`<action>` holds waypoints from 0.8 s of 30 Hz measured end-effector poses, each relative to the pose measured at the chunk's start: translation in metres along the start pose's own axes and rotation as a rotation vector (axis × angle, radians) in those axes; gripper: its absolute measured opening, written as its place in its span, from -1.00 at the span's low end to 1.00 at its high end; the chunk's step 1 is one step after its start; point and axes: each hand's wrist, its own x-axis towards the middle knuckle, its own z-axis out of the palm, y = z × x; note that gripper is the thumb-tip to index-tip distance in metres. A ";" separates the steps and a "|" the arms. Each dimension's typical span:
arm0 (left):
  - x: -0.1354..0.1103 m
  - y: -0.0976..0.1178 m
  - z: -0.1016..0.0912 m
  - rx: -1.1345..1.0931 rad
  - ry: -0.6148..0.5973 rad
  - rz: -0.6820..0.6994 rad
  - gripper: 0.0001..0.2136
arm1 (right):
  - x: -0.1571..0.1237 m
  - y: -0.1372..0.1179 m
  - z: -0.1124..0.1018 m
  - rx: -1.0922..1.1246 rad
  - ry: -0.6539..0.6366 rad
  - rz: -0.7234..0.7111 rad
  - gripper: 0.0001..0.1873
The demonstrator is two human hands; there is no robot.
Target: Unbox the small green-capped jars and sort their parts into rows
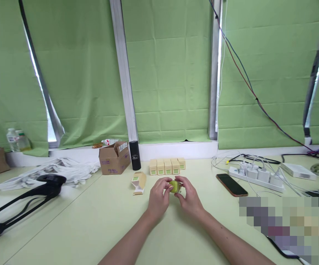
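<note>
Between my two hands, above the middle of the table, is a small yellow-green rounded object (175,186) with a clearer, shiny part on its right side. I cannot make out its exact kind. Thumb and fingers of my left hand (160,195) pinch its left side. On its right side, my right hand (188,195) grips it with thumb and fingertips. Just left of my hands lies an opened small kraft-paper box (139,182), its flaps toward me. Behind them stand several matching small boxes (164,167) in a row, each with a green label.
A brown carton (114,159) and a black cylinder (134,155) stand at the back. White cloths or bags (74,169) and a black strap-like frame (35,197) lie left. On the right are a phone (231,184), a power strip (255,178) with chargers, and tangled cables.
</note>
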 end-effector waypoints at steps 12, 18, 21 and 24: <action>-0.002 -0.008 0.000 0.084 -0.014 -0.012 -0.84 | 0.003 -0.001 0.000 -0.022 -0.008 0.055 -0.44; 0.002 -0.012 0.000 -0.160 0.132 -0.208 -0.83 | 0.006 0.002 -0.005 -0.005 0.014 0.070 -0.49; 0.008 -0.021 0.000 -0.310 0.267 -0.360 -0.70 | 0.010 0.009 -0.010 0.018 0.052 0.100 -0.51; 0.014 -0.032 0.000 -0.437 0.373 -0.486 -0.56 | 0.017 0.024 -0.019 0.053 0.110 0.146 -0.54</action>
